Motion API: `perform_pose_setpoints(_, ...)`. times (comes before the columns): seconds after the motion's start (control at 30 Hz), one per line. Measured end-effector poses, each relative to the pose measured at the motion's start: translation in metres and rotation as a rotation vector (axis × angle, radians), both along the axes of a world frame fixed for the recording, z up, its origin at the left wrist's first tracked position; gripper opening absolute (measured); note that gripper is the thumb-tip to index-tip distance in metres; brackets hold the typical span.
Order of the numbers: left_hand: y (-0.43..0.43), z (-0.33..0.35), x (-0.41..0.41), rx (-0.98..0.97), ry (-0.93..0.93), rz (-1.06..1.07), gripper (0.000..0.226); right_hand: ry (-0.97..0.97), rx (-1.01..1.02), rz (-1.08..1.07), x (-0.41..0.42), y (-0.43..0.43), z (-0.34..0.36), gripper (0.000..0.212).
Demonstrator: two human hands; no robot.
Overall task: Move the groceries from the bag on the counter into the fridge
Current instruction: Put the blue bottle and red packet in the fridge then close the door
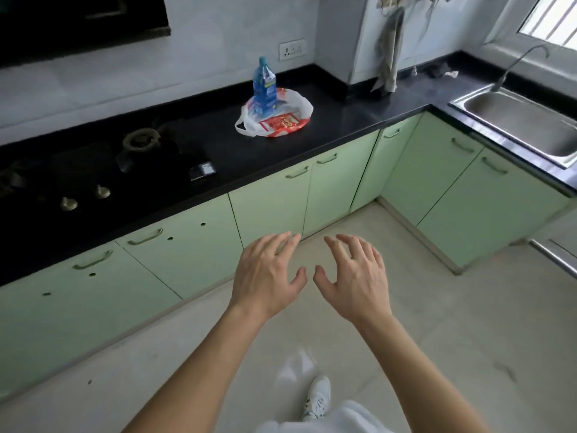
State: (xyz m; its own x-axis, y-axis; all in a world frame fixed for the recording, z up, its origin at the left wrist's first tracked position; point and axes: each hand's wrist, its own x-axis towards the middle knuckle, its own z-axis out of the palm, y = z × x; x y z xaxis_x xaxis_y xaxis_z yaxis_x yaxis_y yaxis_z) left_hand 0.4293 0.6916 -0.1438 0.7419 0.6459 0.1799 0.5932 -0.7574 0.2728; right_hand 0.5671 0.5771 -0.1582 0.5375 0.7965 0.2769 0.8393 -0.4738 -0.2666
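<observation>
On counter [343, 117]: one bag [299, 103], one bottle [264, 85], one packet [282, 122].

Upper centre: translucent blue plastic bottle [264, 89] with a blue cap and a blue-and-white label; thin white plastic bag [299, 103] printed in red; flat red packet [282, 122] patterned in yellow. Across the upper frame: polished black stone counter [343, 117]. Left: black glass hob [93, 170] with brass-coloured burner rings. Middle band: pale green flat cabinet doors [271, 210]. Upper right: grey steel sink [524, 120]. Lower frame: plain cream floor tiles [437, 323]; white lace-up shoe [318, 398] with dark specks.
</observation>
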Motion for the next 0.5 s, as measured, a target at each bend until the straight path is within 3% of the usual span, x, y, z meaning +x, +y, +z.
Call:
perform_pose_setpoints(0.2,0.013,0.003,0.094,-0.007,-0.011,-0.012,0.061,0.009,0.001,-0.016,0.089,0.017,0.006,0.058)
perform_pose_setpoints(0.5,0.063,0.001,0.152,-0.003,0.007,0.017,0.061,0.068,0.009,0.000,0.154,0.063,-0.006,0.059)
